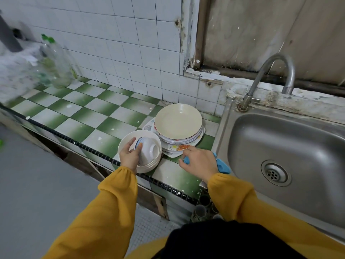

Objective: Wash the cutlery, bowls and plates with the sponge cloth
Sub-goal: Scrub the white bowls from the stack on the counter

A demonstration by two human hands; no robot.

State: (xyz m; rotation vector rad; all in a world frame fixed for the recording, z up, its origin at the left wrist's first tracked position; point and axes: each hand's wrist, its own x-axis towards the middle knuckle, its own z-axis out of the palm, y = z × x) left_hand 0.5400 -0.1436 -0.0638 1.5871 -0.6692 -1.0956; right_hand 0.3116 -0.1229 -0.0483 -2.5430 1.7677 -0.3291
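Nothing written can be read here: no words, brands, numbers or signs. The lower plates point(179, 147) in the stack at the right edge of the surface point(89, 116) carry printed flowers and leaves, with no lettering that can be made out. The clear bottles point(56, 68) at the far left corner of the surface are too blurred to tell whether they bear a label.

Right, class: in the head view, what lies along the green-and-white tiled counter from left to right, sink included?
In order: clear jar with a green lid → stack of white bowls → cream round plate atop patterned plates → blue sponge cloth → stainless steel sink. The left hand and right hand overlap these, so are omitted.
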